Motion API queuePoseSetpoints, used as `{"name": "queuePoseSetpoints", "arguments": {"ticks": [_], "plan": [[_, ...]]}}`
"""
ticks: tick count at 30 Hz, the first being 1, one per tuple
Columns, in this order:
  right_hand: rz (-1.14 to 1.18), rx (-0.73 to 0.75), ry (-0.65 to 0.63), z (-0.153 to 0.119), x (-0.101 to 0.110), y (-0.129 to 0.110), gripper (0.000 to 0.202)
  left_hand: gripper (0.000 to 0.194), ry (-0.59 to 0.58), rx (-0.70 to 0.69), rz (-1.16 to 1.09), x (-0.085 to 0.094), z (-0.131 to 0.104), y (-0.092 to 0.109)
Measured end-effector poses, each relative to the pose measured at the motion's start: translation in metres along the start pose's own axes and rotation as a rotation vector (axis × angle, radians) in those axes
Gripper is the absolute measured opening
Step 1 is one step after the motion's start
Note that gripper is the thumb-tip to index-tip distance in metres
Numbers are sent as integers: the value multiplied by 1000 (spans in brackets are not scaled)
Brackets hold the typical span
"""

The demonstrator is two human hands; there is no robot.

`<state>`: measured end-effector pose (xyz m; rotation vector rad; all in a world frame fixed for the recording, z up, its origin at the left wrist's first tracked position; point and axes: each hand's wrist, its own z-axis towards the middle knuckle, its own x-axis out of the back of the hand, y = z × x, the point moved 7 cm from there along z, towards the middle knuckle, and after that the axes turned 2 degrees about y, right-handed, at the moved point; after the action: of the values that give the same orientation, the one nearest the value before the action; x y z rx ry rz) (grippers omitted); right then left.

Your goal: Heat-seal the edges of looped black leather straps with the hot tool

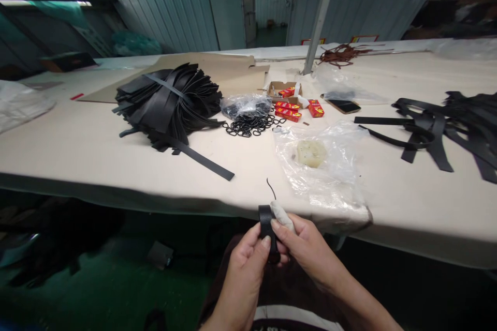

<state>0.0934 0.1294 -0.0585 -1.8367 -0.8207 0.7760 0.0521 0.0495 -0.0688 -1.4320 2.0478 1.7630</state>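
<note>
A looped black leather strap (265, 215) is held in front of the table's near edge. My left hand (248, 258) pinches it from the left, thumb on the strap. From the right, my right hand (301, 238) grips the same strap between thumb and fingers. White wrapping (282, 215) covers my right index finger, which points up beside the loop. A thin dark thread (271, 189) sticks up just above that fingertip; where its lower end goes is hidden. The strap's lower part is partly behind my fingers.
On the cloth-covered table (70, 150) lies a large tied bundle of black straps (166, 106). Nearby are black metal rings (248, 125), small red boxes (288, 112), a phone (341, 105) and a yellowish lump (311, 153) on clear plastic. More straps (437, 126) lie right; a post (319, 18) rises behind.
</note>
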Motion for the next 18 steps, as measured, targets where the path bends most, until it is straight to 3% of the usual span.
{"name": "queuePoseSetpoints", "arguments": {"ticks": [5,12,18], "plan": [[-23,79,-32,-3,2,-5,34,31,35,-16,-16,1,-2,3],[-6,75,-55,-7,5,-6,32,38,37,-10,-79,-1,0,2],[-77,131,-89,-6,8,-13,33,38,85,-48,116,12,2,-1]]}}
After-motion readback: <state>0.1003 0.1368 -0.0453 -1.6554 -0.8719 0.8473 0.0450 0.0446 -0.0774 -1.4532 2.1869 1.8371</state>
